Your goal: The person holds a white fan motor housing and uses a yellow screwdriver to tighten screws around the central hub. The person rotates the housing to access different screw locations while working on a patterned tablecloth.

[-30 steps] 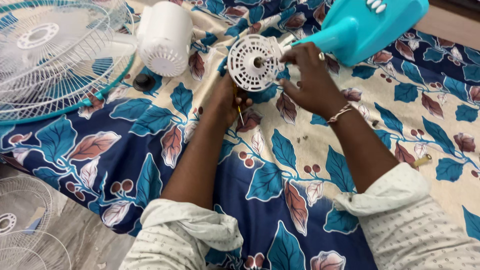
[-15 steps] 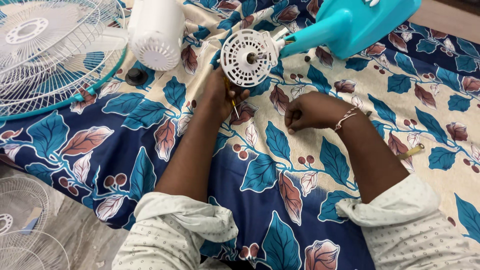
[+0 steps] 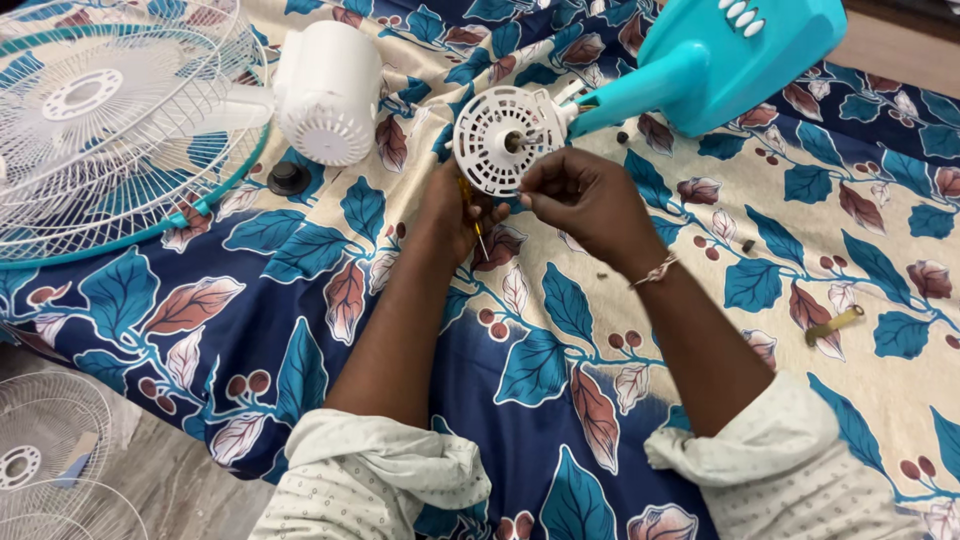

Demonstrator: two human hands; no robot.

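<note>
Head view: hands at a fan's motor plate

White round motor plate [image 3: 503,140] stands on the leaf-print cloth [image 3: 300,260], joined to a turquoise stand [image 3: 715,60]. Right hand [image 3: 585,200] pinches its lower edge; left hand [image 3: 455,205], curled beneath, grips a screwdriver [image 3: 472,215].

A cotton sheet [image 3: 560,330] shows navy and cream ground printed with teal leaves, rust-brown leaves and small red berries. The round slotted plastic motor plate [image 3: 500,140] is white, as are the ribbed motor cover [image 3: 325,95] and wire grille [image 3: 90,120], which is rimmed teal. The plastic fan base [image 3: 720,60] is turquoise with white buttons.
</note>
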